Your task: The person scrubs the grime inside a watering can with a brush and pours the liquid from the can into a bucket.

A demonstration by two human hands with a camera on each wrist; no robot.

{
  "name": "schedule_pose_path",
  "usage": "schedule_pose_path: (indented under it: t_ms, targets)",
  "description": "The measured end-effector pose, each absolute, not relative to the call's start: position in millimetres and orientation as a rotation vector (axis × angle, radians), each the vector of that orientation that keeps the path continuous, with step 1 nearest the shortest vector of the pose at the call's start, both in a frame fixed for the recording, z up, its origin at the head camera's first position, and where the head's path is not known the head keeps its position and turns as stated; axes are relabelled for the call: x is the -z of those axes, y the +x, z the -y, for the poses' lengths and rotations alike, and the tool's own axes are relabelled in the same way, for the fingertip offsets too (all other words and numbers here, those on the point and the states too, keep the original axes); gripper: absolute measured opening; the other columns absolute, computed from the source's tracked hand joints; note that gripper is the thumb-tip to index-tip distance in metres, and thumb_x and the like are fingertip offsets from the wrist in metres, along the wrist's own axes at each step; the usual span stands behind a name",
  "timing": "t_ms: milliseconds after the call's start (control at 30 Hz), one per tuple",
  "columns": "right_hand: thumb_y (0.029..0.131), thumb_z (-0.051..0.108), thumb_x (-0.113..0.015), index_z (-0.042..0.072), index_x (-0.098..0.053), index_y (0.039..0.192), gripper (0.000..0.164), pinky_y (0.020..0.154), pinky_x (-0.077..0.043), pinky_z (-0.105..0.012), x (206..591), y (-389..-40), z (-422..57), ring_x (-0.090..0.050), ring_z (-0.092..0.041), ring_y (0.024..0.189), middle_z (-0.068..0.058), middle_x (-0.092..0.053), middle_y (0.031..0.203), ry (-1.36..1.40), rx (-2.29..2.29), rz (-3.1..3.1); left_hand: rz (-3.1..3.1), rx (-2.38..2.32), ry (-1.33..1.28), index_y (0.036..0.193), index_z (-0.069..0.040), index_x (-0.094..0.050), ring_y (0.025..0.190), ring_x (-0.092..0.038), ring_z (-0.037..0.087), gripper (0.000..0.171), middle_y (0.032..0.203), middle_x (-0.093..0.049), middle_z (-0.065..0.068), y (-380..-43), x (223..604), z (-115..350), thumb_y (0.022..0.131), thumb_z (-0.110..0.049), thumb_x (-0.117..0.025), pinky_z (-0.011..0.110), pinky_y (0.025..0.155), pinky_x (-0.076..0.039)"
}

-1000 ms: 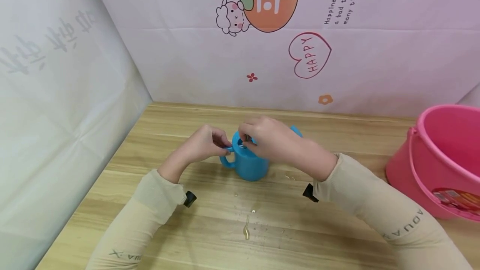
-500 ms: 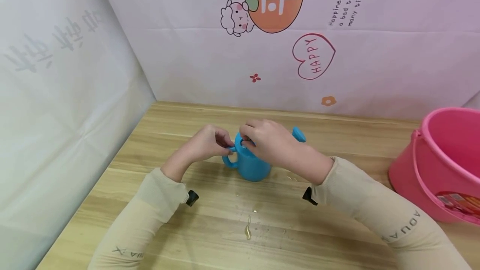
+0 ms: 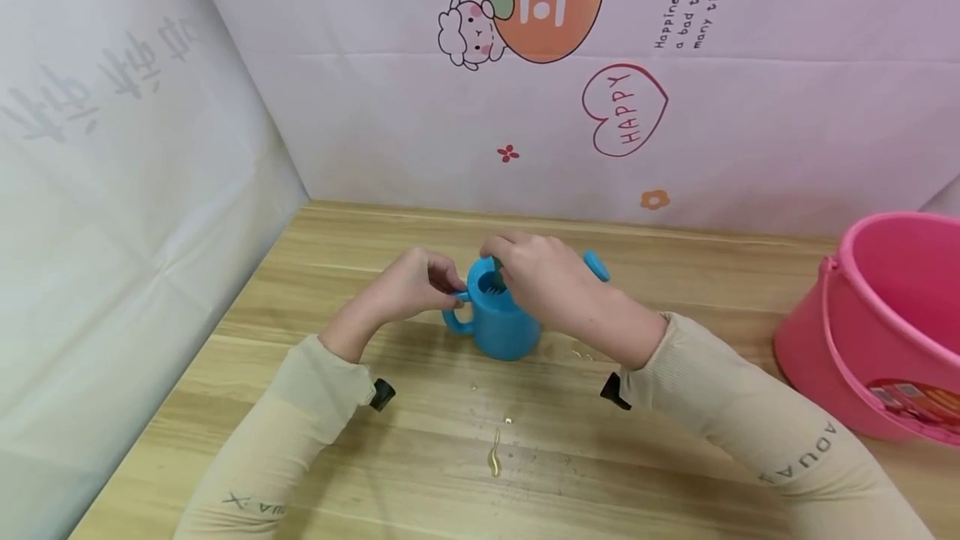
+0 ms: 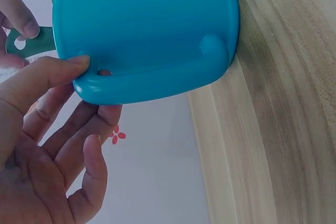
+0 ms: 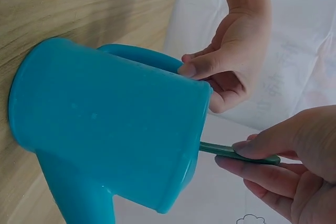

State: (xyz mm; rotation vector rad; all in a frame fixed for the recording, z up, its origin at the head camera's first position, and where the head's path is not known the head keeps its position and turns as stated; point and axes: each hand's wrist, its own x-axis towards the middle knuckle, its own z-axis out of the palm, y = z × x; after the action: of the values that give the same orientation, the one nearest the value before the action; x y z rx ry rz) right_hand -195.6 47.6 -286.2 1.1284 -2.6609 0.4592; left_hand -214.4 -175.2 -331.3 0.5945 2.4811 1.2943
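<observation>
A blue watering can [image 3: 506,336] stands upright on the wooden table, its handle to the left and its spout to the right. My left hand [image 3: 420,286] pinches the top of that handle between thumb and fingers, as the left wrist view shows. From above, my right hand [image 3: 551,273] pinches a small green fork-like tool [image 5: 226,151] by its flat handle end, which has a hole in it [image 4: 39,45]. The tool's lower part goes down through the can's top opening, where dark tines [image 3: 492,290] show. Its far end is hidden inside the can.
A pink bucket [image 3: 832,332] with a hanging handle stands on the right of the table. Spilled water [image 3: 495,457] and droplets lie in front of the can. A printed white cloth [image 3: 390,123] hangs behind the table, and another covers the left side.
My right hand dipped its fingertips into the opening, then rose slightly, so the tines now show in the opening. My left hand has kept its pinch on the watering can's handle.
</observation>
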Motion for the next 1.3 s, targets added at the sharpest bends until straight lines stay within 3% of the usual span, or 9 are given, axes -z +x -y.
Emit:
schedule_pose_path:
  t_ms: [167,367,467,767,933,1300]
  targets:
    - [0.096,0.001,-0.071,0.0,-0.068,0.128,0.033,0.053,-0.051,-0.027,282.4,-202.1,-46.5,-0.059,-0.019,0.057,-0.015,-0.073,0.09,1.052,-0.589,2.741,-2.49,-1.285,0.606,0.093,0.001,-0.076,0.088,-0.07,0.022,0.004,0.091,-0.074,0.007,-215.9,331.6,177.1,0.089,0.001,-0.077,0.035,0.082,-0.059]
    - [0.098,0.007,-0.07,-0.001,-0.074,0.118,0.022,0.078,-0.061,-0.037,281.2,-214.8,-50.6,-0.073,-0.024,0.085,-0.014,-0.076,0.105,1.015,-0.839,2.738,-2.497,-1.278,0.599,0.094,0.0,-0.076,0.088,-0.071,0.021,0.004,0.092,-0.075,0.007,-216.2,330.4,177.7,0.09,0.0,-0.077,0.036,0.083,-0.059]
    - [0.098,0.01,-0.071,0.001,-0.076,0.114,0.019,0.083,-0.06,-0.041,281.0,-220.3,-53.4,-0.074,-0.024,0.089,-0.012,-0.076,0.103,0.99,-0.949,2.74,-2.493,-1.281,0.589,0.094,0.0,-0.077,0.088,-0.07,0.021,0.004,0.092,-0.075,0.007,-216.3,330.3,177.4,0.09,0.0,-0.077,0.036,0.083,-0.059]
    - [0.1,0.013,-0.07,0.002,-0.078,0.11,0.017,0.079,-0.057,-0.038,289.3,-229.0,-57.2,-0.068,-0.02,0.08,-0.006,-0.075,0.091,1.007,-1.148,2.77,-2.494,-1.278,0.548,0.095,-0.001,-0.078,0.089,-0.071,0.021,0.006,0.093,-0.075,0.006,-216.0,330.5,176.2,0.09,-0.002,-0.079,0.036,0.084,-0.059]
    - [0.099,0.013,-0.07,0.002,-0.078,0.108,0.016,0.076,-0.055,-0.038,290.2,-228.8,-59.2,-0.065,-0.022,0.081,-0.007,-0.075,0.093,0.934,-1.221,2.712,-2.502,-1.278,0.543,0.095,-0.002,-0.078,0.089,-0.071,0.02,0.005,0.093,-0.075,0.005,-216.5,330.3,175.7,0.09,-0.003,-0.079,0.036,0.084,-0.059]
    - [0.099,0.011,-0.07,0.0,-0.077,0.109,0.017,0.086,-0.058,-0.043,294.3,-228.2,-60.6,-0.072,-0.024,0.093,-0.01,-0.076,0.102,0.892,-1.306,2.623,-2.504,-1.294,0.545,0.095,0.0,-0.078,0.089,-0.071,0.02,0.006,0.093,-0.075,0.006,-217.8,332.6,175.4,0.089,-0.001,-0.079,0.035,0.084,-0.06]
